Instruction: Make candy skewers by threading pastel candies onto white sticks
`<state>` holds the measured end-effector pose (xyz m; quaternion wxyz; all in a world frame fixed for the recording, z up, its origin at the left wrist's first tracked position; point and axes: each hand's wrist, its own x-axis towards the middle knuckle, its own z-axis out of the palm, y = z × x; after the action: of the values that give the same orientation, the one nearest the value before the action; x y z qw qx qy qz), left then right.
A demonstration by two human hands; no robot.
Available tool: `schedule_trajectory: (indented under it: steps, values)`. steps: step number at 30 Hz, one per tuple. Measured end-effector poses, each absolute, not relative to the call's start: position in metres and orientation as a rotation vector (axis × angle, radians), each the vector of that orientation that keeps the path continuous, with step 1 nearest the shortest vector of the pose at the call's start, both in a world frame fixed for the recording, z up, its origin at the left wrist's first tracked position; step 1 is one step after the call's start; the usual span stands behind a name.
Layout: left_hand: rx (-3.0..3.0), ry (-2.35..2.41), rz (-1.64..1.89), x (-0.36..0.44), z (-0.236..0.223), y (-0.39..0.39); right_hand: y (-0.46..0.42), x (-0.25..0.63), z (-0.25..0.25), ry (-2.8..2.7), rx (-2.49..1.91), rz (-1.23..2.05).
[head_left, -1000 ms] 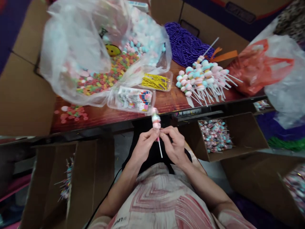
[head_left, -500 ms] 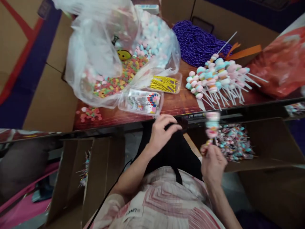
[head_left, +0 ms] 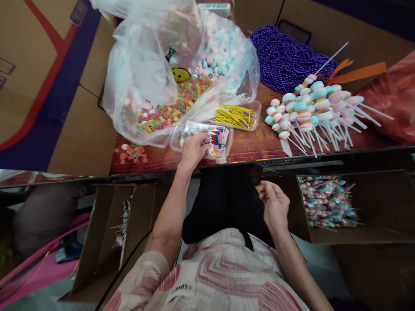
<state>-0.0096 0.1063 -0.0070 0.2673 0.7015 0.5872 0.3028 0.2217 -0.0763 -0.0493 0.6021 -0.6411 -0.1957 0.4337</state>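
The left hand (head_left: 193, 149), its grip unclear, is seemingly picking at printed packets (head_left: 217, 137) in the near tray (head_left: 230, 140), needing a fine pinch, while the right hand (head_left: 275, 205) is hanging half-curled, empty.

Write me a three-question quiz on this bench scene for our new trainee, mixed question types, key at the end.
1. Which hand is at the tray of printed packets?
2. True or false: seen from the head camera, the purple beads lie beyond the pile of candy sticks.
3. Fill in the blank: the thin strips in the second tray, just right of the packets, are ____ in colour.

Key:
1. The left hand.
2. True.
3. Yellow.
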Motion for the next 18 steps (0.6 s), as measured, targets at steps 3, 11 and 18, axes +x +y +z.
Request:
schedule_trajectory:
  steps: [3,11,18]
  values:
    - [1.858,1.54,0.914,-0.012,-0.009,0.103,-0.072,0.202,-0.04,-0.739,-1.535,1.003]
    - [1.809,1.324,1.206,0.004,0.021,0.058,-0.015,0.175,0.004,-1.361,-1.41,0.628]
    - [1.431,1.409,1.481,0.017,0.025,0.002,0.0,0.168,0.012,-1.214,-1.316,0.879]
